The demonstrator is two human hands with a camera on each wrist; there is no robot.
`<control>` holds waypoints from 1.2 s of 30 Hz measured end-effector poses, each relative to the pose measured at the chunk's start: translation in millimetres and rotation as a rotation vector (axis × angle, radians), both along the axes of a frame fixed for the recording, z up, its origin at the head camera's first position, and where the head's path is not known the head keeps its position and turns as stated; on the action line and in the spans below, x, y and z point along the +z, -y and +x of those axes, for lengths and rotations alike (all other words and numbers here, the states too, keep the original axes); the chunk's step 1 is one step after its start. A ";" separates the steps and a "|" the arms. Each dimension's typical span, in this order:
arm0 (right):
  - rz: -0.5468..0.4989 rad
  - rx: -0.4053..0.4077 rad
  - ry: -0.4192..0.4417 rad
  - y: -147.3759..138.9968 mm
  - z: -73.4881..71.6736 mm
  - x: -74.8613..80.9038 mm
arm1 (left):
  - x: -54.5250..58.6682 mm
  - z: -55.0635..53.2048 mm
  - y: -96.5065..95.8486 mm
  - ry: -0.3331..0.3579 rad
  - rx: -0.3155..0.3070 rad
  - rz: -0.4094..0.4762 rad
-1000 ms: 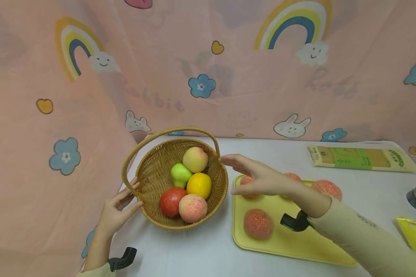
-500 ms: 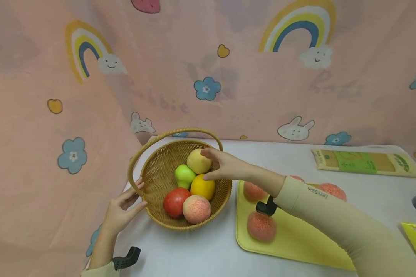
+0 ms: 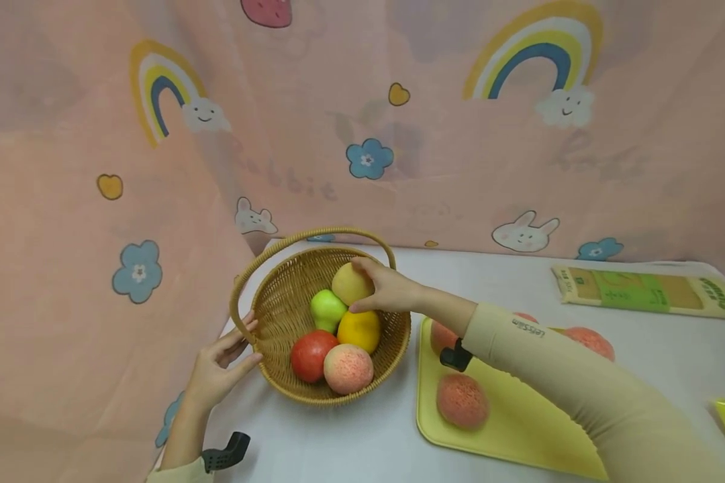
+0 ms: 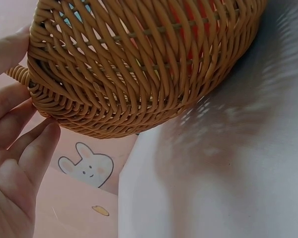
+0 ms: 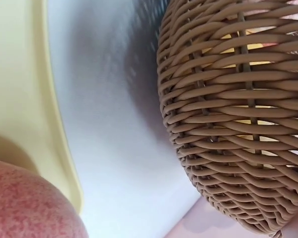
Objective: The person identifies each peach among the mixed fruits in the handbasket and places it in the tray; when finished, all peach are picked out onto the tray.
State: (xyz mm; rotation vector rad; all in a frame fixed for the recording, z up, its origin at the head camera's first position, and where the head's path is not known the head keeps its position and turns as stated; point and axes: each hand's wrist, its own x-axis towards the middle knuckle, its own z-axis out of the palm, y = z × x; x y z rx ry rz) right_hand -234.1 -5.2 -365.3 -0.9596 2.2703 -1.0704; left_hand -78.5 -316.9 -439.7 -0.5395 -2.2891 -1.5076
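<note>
On the white tabletop (image 3: pixel 314 443) I see a yellow tray (image 3: pixel 519 422) and, left of it near the tabletop's back left corner, a wicker basket (image 3: pixel 278 315). The left hand (image 3: pixel 216 374) holds this basket's left side between thumb and fingers; the right hand (image 3: pixel 393 288) grips, with fingers curved, one pale peach (image 3: pixel 349 284) in the basket's back part.

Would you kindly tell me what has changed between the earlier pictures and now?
The right hand has moved leftward from the right side of the basket and now holds the pale peach at the back. The left hand still grips the left rim; the green pear, yellow fruit, red fruit and speckled peach stay in the basket.
</note>
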 end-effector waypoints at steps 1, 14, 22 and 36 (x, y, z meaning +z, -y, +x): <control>0.007 -0.004 0.000 1.1 -1.0 -1.1 | 0.1 0.1 0.0 0.005 0.003 -0.002; 0.089 -0.073 0.052 12.4 -4.5 -1.5 | 3.8 0.8 -2.2 -0.003 0.004 -0.001; 0.032 -0.060 0.036 14.3 -8.1 -5.6 | 10.4 2.9 -4.7 0.041 0.028 -0.014; -0.023 -0.027 -0.079 20.3 -11.2 -8.0 | 0.9 -0.5 0.8 0.030 0.014 -0.014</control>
